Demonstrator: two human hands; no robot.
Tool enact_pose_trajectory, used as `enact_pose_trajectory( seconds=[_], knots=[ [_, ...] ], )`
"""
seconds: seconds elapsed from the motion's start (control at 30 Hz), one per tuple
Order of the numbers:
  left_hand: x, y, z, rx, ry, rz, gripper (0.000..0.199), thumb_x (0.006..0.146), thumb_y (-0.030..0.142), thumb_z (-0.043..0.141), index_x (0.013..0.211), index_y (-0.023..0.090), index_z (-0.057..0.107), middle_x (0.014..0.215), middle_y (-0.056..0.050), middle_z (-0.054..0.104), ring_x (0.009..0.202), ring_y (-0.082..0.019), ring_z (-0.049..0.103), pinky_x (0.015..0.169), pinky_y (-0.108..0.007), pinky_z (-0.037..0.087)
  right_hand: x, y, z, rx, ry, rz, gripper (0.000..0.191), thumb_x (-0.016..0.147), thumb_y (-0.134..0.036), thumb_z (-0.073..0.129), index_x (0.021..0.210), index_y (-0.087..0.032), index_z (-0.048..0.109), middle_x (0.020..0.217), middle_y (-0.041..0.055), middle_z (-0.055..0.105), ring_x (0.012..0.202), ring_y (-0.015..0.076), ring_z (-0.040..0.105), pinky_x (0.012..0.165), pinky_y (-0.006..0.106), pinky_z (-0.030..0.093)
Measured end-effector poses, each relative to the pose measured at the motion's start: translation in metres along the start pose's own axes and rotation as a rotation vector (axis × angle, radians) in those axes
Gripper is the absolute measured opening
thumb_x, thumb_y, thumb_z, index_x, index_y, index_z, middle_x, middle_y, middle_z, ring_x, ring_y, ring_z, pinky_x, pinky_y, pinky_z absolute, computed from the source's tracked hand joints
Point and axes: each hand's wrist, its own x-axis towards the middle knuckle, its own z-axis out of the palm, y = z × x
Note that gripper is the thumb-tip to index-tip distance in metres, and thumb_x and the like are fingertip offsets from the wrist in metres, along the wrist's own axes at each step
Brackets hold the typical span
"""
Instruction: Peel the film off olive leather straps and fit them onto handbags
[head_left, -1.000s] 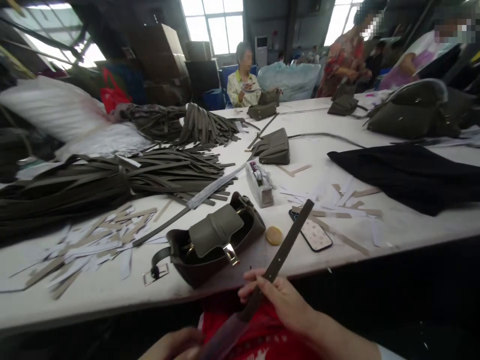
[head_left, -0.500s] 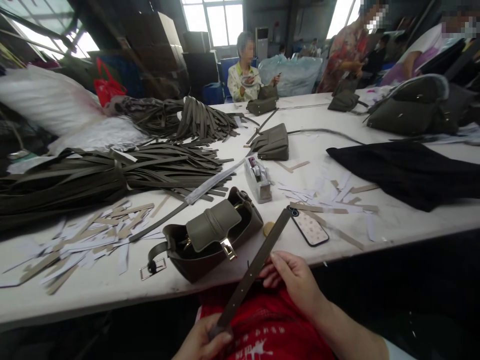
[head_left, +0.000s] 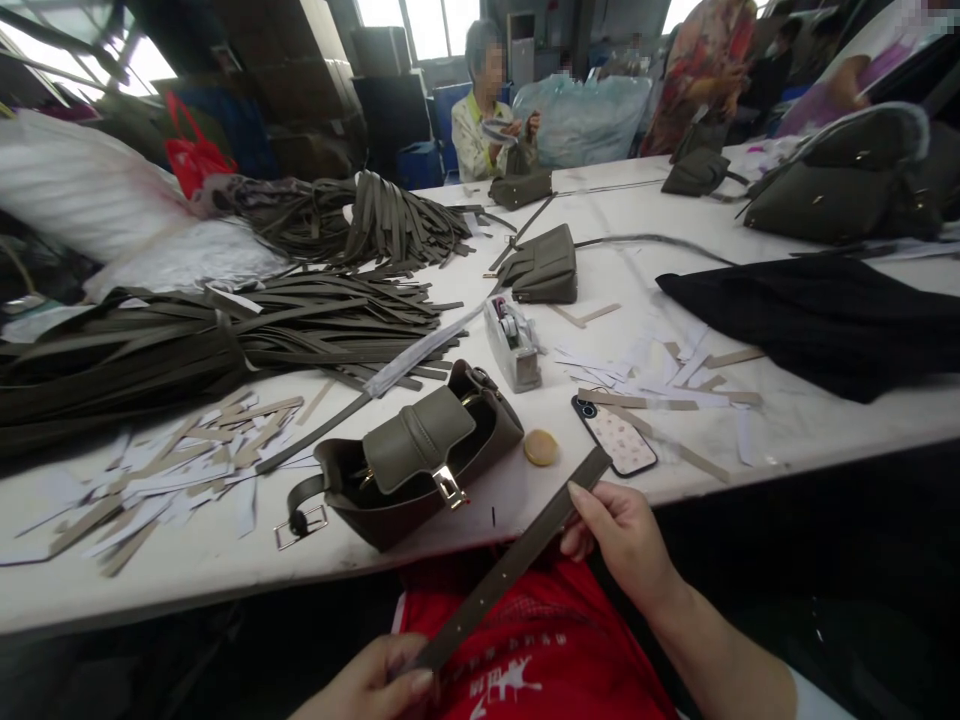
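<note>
The strap [head_left: 506, 575] is held slantwise between two hands, in front of the red apron [head_left: 555, 650] and near the desk [head_left: 300, 556]. The left hand [head_left: 382, 675] pinches its lower part; the right hand [head_left: 626, 540] grips near the upper end, thumb on top. It seems the present step is to straighten or inspect it. A next move would call, I judge, for both grips to be steady and without twisting. The strap looks dark, flat and narrow, with small bright dots along it.

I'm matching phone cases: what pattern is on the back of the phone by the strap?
The phone is pale pink with small darker motifs, seen in the head view.
</note>
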Motion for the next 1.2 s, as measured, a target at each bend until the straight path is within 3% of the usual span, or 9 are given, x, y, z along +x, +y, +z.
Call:
enact_pose_trajectory(
  seconds=[0.13,0.27,0.4,0.67,0.8,0.9,1.0,1.2],
  knots=[
    [-0.007,0.01,-0.001,-0.091,0.008,0.017,0.061,0.081,0.072,0.05,0.086,0.013,0.063,0.066,-0.003,0.059,0.05,-0.009,0.047,0.046,-0.02,0.034,0.001,0.003,-0.003,-0.008,0.044,0.005,0.053,0.081,-0.062,0.061,0.061,-0.013,0.066,0.046,0.0062,0.064,0.037,0.011,0.056,0.039,0.019,0.046],
    [-0.014,0.026,0.002,-0.058,0.07,0.044,0.064,0.086,0.07,0.043,0.08,0.011,0.066,0.072,-0.007,0.065,0.063,-0.014,0.057,0.061,-0.024,0.046,0.001,0.004,-0.004,-0.026,0.048,-0.003,0.054,0.081,-0.062,0.062,0.061,-0.013,0.067,0.046,0.0065,0.064,0.037,0.011,0.056,0.039,0.019,0.045],
    [-0.012,0.046,0.009,-0.032,0.036,0.121,0.059,0.091,0.064,0.039,0.085,0.012,0.067,0.084,-0.01,0.07,0.076,-0.018,0.063,0.073,-0.027,0.049,0.0,0.005,-0.003,-0.035,0.032,0.008,0.054,0.08,-0.063,0.062,0.06,-0.013,0.066,0.046,0.0065,0.063,0.037,0.0118,0.056,0.04,0.02,0.046],
    [0.005,0.087,0.029,0.042,-0.009,0.258,0.058,0.097,0.056,0.03,0.08,0.011,0.063,0.071,-0.007,0.066,0.062,-0.013,0.062,0.063,-0.022,0.046,-0.01,0.012,0.007,-0.066,-0.082,0.038,0.052,0.084,-0.06,0.059,0.062,-0.013,0.067,0.046,0.0059,0.064,0.038,0.011,0.055,0.041,0.019,0.043],
    [0.019,0.107,0.046,-0.028,0.011,0.265,0.055,0.094,0.06,0.033,0.08,0.013,0.058,0.07,-0.006,0.066,0.057,-0.012,0.061,0.056,-0.021,0.047,-0.017,0.02,0.017,-0.12,-0.188,0.047,0.053,0.086,-0.059,0.055,0.061,-0.014,0.066,0.047,0.0053,0.063,0.039,0.0111,0.055,0.042,0.019,0.042],
    [0.029,0.116,0.054,-0.014,0.07,0.263,0.057,0.091,0.065,0.035,0.073,0.015,0.054,0.059,-0.002,0.059,0.045,-0.009,0.053,0.045,-0.018,0.04,-0.021,0.024,0.019,-0.19,-0.273,0.038,0.053,0.088,-0.057,0.055,0.059,-0.014,0.065,0.048,0.0052,0.063,0.04,0.0107,0.054,0.044,0.02,0.042],
    [0.034,0.118,0.056,0.04,0.097,0.254,0.059,0.09,0.066,0.034,0.066,0.016,0.051,0.053,0.001,0.053,0.039,-0.007,0.047,0.04,-0.017,0.035,-0.019,0.024,0.012,-0.149,-0.244,0.036,0.052,0.088,-0.056,0.055,0.059,-0.014,0.063,0.049,0.0049,0.063,0.042,0.0109,0.054,0.045,0.02,0.043],
    [0.032,0.116,0.053,0.021,0.035,0.242,0.06,0.092,0.065,0.032,0.065,0.015,0.051,0.05,0.002,0.052,0.039,-0.007,0.047,0.042,-0.018,0.037,-0.013,0.021,-0.001,0.007,-0.154,0.038,0.047,0.091,-0.055,0.05,0.068,-0.016,0.063,0.049,0.0023,0.061,0.043,0.012,0.052,0.044,0.022,0.043]
  ],
)
